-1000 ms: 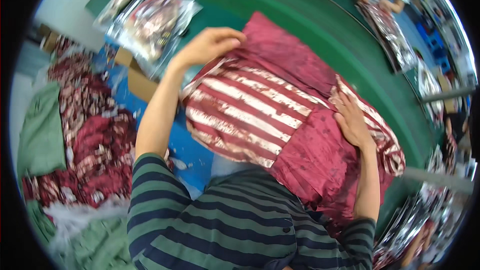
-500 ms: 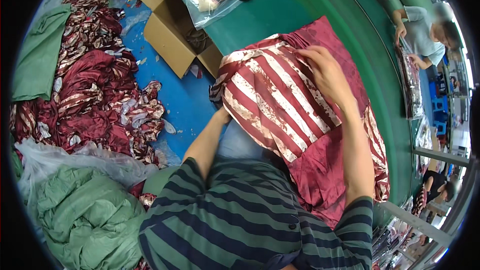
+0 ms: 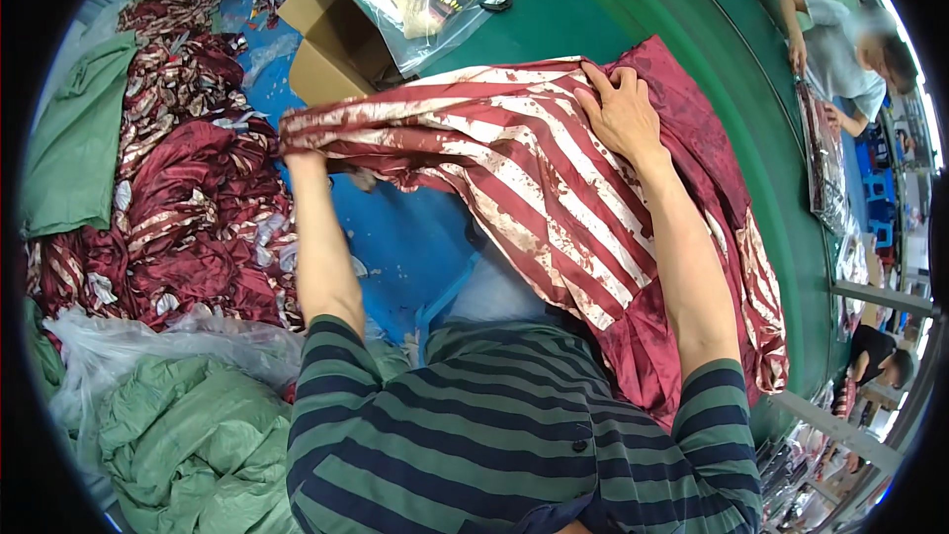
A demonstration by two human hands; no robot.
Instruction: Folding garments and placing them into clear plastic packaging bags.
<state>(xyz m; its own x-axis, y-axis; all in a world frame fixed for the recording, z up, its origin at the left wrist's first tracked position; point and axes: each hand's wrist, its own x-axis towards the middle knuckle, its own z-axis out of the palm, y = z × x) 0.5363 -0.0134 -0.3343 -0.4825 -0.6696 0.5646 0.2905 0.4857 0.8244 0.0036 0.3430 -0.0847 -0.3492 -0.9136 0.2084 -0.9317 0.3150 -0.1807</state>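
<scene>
A dark red garment with cream stripes and brown-red blotches lies over the green table's near edge. Its plain red part spreads to the right. My left hand grips the gathered far-left end of the striped cloth and holds it out past the table; the cloth hides most of its fingers. Stretched between my hands, the fabric runs in long folds. On the garment's top edge lies my right hand, palm down, with its fingers apart on the cloth.
An open cardboard box stands behind the stretched cloth. Clear bags with folded garments lie on the green table. Heaped red and striped clothes and green cloth cover the left. A co-worker stands across the table.
My left hand has swung out left and away from my body, drawing the striped cloth out with it. My right hand has shifted slightly on the garment's upper edge.
</scene>
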